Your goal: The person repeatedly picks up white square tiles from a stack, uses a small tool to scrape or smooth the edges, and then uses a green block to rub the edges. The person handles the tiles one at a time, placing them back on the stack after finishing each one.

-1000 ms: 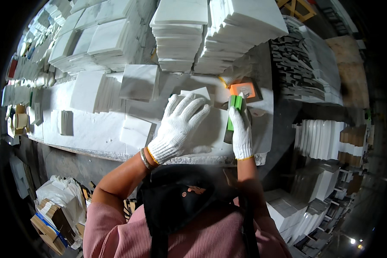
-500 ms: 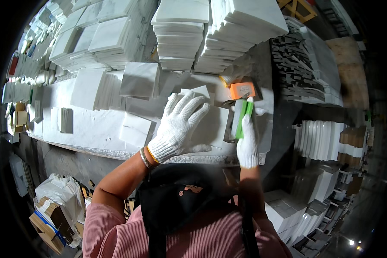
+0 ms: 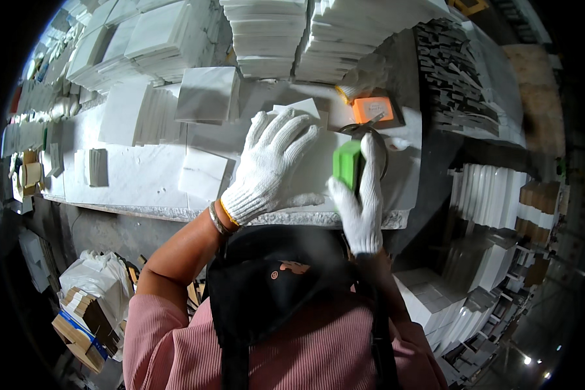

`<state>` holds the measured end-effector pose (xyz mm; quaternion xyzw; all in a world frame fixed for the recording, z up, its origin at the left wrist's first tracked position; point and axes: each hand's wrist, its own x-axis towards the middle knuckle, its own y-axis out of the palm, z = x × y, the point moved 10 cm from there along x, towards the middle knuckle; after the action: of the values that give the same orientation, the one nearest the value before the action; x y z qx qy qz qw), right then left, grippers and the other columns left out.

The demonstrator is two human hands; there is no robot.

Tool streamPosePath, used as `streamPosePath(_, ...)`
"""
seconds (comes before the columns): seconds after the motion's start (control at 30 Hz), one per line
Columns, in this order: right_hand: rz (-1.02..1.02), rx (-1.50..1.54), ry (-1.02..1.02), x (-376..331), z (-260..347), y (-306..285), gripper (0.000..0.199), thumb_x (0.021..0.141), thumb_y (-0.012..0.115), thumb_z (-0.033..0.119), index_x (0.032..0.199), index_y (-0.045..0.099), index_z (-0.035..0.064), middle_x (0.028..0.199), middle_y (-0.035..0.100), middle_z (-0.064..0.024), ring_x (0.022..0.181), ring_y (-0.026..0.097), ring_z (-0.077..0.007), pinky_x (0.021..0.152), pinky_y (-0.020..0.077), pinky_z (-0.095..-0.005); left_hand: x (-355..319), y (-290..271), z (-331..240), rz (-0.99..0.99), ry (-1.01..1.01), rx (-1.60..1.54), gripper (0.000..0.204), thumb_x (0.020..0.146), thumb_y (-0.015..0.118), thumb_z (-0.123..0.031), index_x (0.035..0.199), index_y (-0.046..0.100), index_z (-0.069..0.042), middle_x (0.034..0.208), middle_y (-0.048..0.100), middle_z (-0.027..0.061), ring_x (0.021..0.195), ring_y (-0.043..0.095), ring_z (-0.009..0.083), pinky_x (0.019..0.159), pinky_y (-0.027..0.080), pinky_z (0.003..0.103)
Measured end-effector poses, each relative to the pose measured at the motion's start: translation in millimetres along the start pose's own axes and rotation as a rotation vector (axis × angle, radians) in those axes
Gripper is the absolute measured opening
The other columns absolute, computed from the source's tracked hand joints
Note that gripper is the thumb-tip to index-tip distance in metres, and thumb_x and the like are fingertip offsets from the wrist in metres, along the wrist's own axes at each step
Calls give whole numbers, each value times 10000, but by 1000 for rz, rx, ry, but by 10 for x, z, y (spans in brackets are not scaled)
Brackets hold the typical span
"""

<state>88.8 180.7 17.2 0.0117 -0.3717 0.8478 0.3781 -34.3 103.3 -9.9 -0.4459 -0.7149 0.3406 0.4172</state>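
Both my hands wear white knit gloves. My left hand (image 3: pixel 273 159) lies palm down with its fingers spread on a pale marble tile (image 3: pixel 322 151), which it partly covers. At the tile's right edge, my right hand (image 3: pixel 363 211) grips a green sanding block (image 3: pixel 348 164) between thumb and fingers. The block stands tilted, its green side toward the left. Just beyond the right hand an orange box (image 3: pixel 374 109) rests on the bench. Between the two lies a dark metal tool (image 3: pixel 364 129), partly hidden.
Tall stacks of marble tiles (image 3: pixel 266 39) line the bench's far side. A loose tile (image 3: pixel 203 173) lies left of my left hand. Other tiles stand on edge (image 3: pixel 127 114) farther left. The bench's rough front edge (image 3: pixel 393 220) runs close to my body. Dark slabs (image 3: pixel 458 78) fill the right.
My right hand has drawn leftward with the sanding block and turned it, so its broad green side now shows. My left hand stays spread on the tile. The whole view has shifted slightly.
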Motion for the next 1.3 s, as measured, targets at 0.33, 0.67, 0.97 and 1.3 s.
streamPosePath(0.33,45,496,431,-274,-453,79,625,995,587,158,1544,304,65,1362,528,-106,1138,576,-180,977,485,-324,19,-73,-43,-30,20,-33,1014,590,796,-632,1373,511,-54,1385,493,138,1350,403,359,1131,252,583)
streamPosePath(0.67,-69,530,585,-167,-952,-189,683,954,625,367,1528,368,101,1245,595,-99,1016,622,-158,891,497,-314,5,0,4,140,33,-23,1101,548,868,-504,1456,425,-68,1497,398,188,1412,336,422,1174,227,574)
streamPosePath(0.97,-43,-480,712,-928,-1995,-982,703,951,580,417,1554,284,209,1433,480,-241,1260,519,-409,1006,446,-468,2,5,29,170,8,-9,1168,513,891,-457,1491,384,-68,1551,324,218,1459,252,439,1191,195,564)
streamPosePath(1.3,29,-127,80,-12,-307,-289,750,863,746,308,1465,415,6,1445,478,-223,1302,487,-373,1102,380,-455,-7,11,49,158,-45,-15,1186,496,900,-511,1482,400,-81,1570,275,244,1455,218,487,1176,181,611)
